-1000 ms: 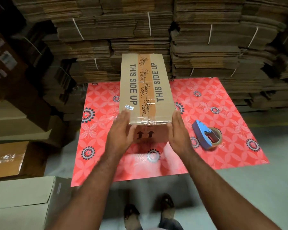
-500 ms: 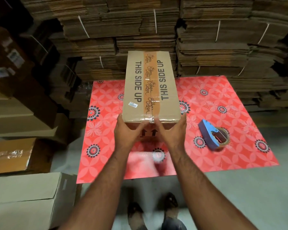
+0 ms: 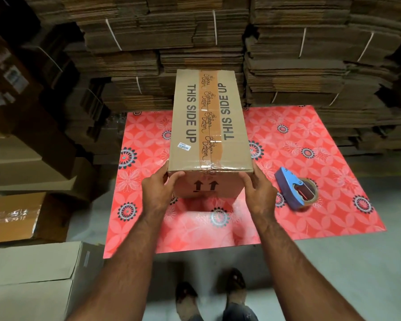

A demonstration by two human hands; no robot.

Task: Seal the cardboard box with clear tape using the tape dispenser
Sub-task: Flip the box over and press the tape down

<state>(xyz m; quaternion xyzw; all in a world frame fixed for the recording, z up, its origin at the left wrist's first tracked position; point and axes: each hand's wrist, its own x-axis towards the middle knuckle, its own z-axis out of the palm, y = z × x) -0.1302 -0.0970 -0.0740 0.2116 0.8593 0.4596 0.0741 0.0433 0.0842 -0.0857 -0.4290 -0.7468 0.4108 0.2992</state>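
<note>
A long cardboard box (image 3: 188, 117) printed "THIS SIDE UP" stands over the red patterned mat (image 3: 299, 140). Brown printed tape runs down its top seam, and crinkled clear tape crosses the near edge. My left hand (image 3: 159, 189) grips the box's near left corner, thumb on the front face. My right hand (image 3: 259, 193) grips the near right corner. The box's near end looks raised a little off the mat, with a shadow under it. The blue tape dispenser (image 3: 292, 191) with its roll lies on the mat just right of my right hand.
Strapped stacks of flattened cardboard (image 3: 287, 66) rise right behind the mat. More boxes (image 3: 33, 281) stand at the left and near left. My feet (image 3: 208, 297) are on the grey floor (image 3: 345, 262) in front of the mat.
My hands slid from the middle of the box's near edge out to its two near corners. The box now sits closer to me and appears lifted. The dispenser has not moved.
</note>
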